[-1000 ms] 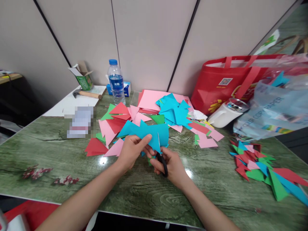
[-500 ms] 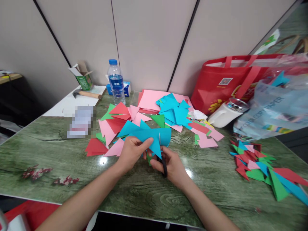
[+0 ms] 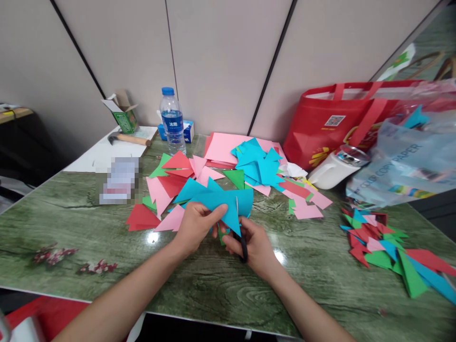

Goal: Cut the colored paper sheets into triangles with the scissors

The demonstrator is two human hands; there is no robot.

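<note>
My left hand (image 3: 199, 223) pinches a sheet of blue paper (image 3: 215, 202) between thumb and fingers. The sheet's right part curls over, and a pointed flap hangs down toward my right hand (image 3: 254, 244). That hand is closed round the black handles of a pair of scissors (image 3: 244, 247). A thin strip of blade shows at the slit in the blue sheet; most of the blades are hidden by the paper. Cut pieces of red paper (image 3: 174, 185) and pink paper (image 3: 158, 192) lie just behind and to the left of my hands.
Blue cut pieces (image 3: 263, 166) lie on pink sheets at the back. A water bottle (image 3: 172, 123), hammer (image 3: 130, 138) and green box (image 3: 124, 118) stand or lie at back left. At right are a red bag (image 3: 320, 123), white mug (image 3: 333, 168) and mixed paper scraps (image 3: 377, 237).
The pointed flap of the blue sheet has shifted slightly right and down at the scissors. Both hands stay in nearly the same place.
</note>
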